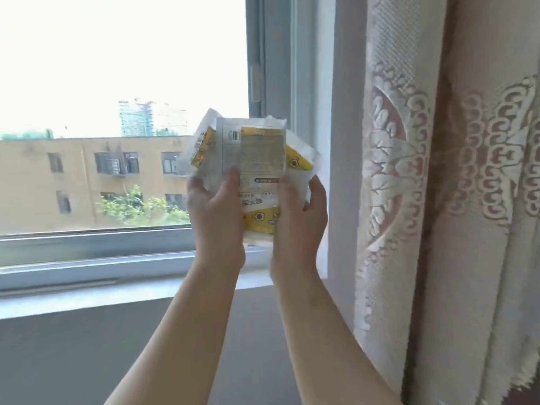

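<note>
Both hands are raised in front of a window and hold a fanned bundle of white and yellow packets (257,153) with printed text and a barcode. My left hand (216,217) grips the bundle's left side, thumb lying on the front packet. My right hand (301,217) grips the right side, thumb on the front and fingers behind. The packets' lower edges are hidden between the palms.
A window pane (122,112) shows a tan building and trees outside. Its grey frame (280,68) rises just behind the packets, with a sill (87,273) below. A patterned beige curtain (453,200) hangs at the right, close to my right forearm.
</note>
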The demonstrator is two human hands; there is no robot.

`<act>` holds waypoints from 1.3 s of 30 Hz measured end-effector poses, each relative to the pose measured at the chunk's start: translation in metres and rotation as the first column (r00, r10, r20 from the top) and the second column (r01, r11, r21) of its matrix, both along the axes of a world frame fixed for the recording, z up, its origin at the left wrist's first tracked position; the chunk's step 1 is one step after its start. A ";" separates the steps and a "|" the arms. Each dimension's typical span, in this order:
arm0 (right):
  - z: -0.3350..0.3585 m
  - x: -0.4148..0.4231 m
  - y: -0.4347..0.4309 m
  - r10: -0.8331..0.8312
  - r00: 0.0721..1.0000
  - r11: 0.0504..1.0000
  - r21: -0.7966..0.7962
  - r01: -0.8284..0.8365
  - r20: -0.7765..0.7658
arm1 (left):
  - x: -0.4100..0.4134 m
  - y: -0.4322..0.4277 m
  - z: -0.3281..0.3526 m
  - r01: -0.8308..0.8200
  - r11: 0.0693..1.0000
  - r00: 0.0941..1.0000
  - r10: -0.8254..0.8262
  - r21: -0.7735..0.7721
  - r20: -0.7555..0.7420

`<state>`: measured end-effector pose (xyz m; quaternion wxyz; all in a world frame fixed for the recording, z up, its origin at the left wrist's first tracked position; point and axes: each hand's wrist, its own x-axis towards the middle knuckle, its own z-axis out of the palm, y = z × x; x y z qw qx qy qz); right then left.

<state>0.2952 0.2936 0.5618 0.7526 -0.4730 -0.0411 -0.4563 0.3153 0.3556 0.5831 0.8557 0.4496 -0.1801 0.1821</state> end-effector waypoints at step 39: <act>-0.056 0.152 0.825 0.969 -0.060 -0.087 -0.105 -0.991 -0.240 | 0.070 0.799 -0.070 -0.989 -0.080 -0.033 0.943 -0.128 -0.331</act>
